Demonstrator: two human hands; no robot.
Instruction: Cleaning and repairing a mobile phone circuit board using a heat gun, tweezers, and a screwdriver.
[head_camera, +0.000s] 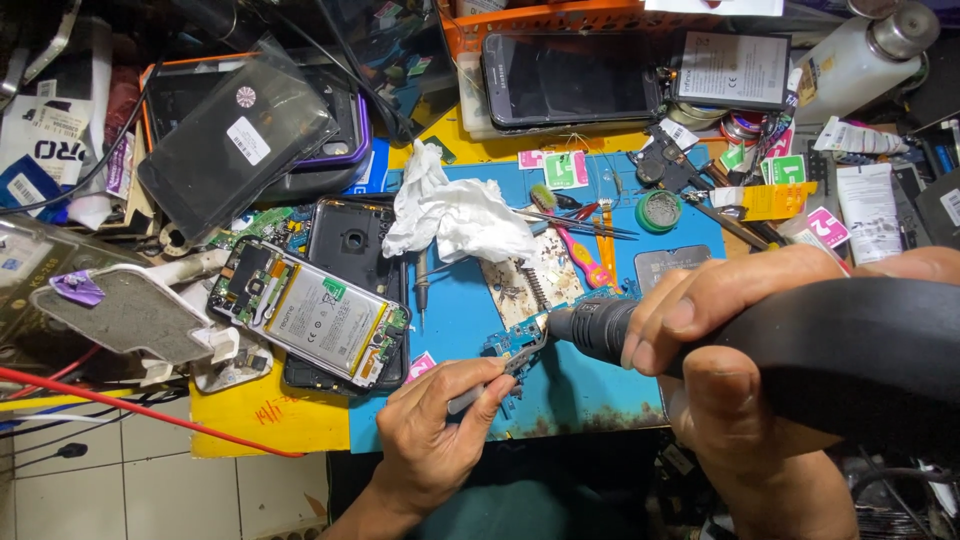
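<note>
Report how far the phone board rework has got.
Done: the opened phone lies with its battery exposed, and a small blue circuit board sits apart on the blue mat. In hand: left hand grips tweezers at the board; right hand aims the hot-air nozzle. Left: the phone remains open.

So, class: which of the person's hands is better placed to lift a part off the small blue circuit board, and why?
Probably the left hand: its tweezers already have their tips at the circuit board. The right hand is wrapped around the black hot-air handpiece, whose nozzle points at the board.
</note>
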